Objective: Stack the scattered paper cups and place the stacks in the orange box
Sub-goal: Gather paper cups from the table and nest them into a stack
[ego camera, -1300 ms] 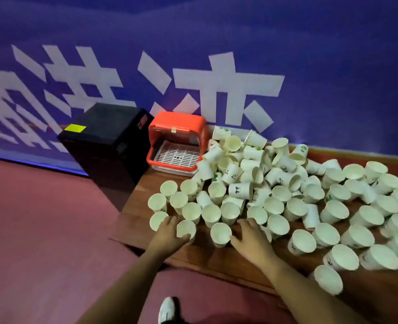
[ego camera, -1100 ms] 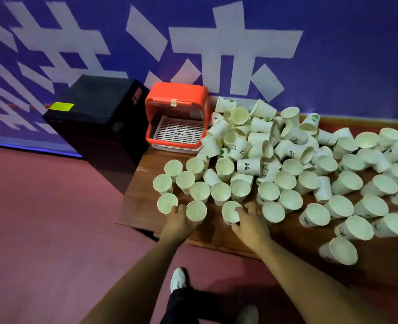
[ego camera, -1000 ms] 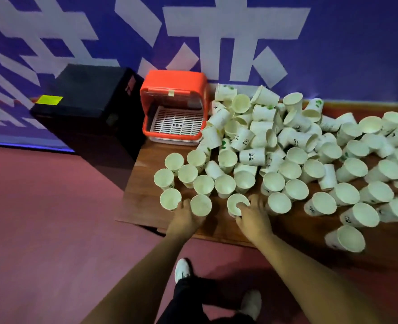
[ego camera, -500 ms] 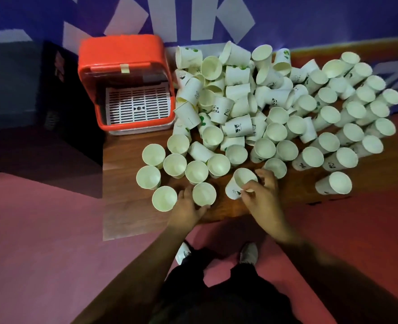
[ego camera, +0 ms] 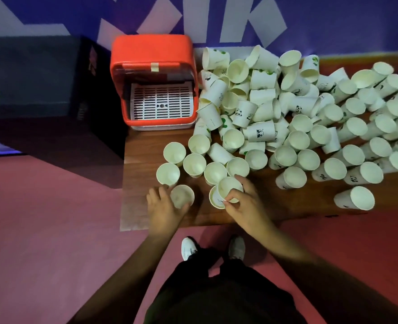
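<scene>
Since the thin white paper cups point(ego camera: 194, 164) look light and crushable, grip lightly around the stiffer rolled rim. The right hand point(ego camera: 244, 204) pinches one cup point(ego camera: 229, 189) over another; the left hand point(ego camera: 164, 206) curls around a third cup point(ego camera: 182, 196).

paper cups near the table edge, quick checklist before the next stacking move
1. Right hand grips a paper cup: ok.
2. That cup seated fully in the cup below: cannot tell.
3. Left hand around a single upright cup: ok.
4. Orange box open, its white grate bare: ok.
5. Pile of loose cups clear of the box mouth: not ok, it leans against the box's side.
</scene>
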A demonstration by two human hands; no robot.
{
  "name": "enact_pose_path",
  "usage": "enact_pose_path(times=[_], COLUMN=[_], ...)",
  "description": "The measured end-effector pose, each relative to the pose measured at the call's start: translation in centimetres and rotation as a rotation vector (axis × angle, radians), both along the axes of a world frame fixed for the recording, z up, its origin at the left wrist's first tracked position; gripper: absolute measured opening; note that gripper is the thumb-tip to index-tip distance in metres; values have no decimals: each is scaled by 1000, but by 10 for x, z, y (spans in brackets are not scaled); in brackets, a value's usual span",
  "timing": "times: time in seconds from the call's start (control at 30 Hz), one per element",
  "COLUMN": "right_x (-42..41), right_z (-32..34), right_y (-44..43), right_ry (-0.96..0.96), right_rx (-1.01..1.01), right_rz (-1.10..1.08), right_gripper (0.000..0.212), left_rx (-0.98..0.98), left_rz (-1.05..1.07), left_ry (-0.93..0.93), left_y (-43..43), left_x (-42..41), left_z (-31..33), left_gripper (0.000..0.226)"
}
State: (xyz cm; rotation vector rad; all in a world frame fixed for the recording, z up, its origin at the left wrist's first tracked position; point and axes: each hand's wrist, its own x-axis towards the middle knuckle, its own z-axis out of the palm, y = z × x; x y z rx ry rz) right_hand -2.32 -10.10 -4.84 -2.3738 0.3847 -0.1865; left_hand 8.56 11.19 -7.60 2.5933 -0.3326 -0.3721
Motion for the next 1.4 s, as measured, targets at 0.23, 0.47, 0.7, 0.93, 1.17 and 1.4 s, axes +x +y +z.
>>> enact_pose_path(times=[0.23, 0.47, 0.7, 0.93, 1.17, 1.4], right_x=[8, 6, 24, 32, 23, 4], right_z=[-16, -27, -20, -36, -28, 9], right_y=[17, 11, -42, -73, -83, -81], right_ry=[144, 198, 104, 287, 97, -38], right_rx=[-141, -171, -306, -401, -387, -40], right_rz=[69, 104, -103, -6, 65, -83], right_gripper=[74, 84, 39, 17, 9, 11], left_rx=[1, -24, -74, -356, -411, -47], left_rz=[55, 120, 114, 78, -113, -213], left_ry=[141, 69, 3, -54, 32, -57], left_y=[-6, -4, 6, -13, -52, -64], left_x=[-10, -17, -22, -38, -44, -48], left_z=[-13, -17, -14, 34, 44, 5], left_gripper=[98, 76, 73, 65, 71, 80])
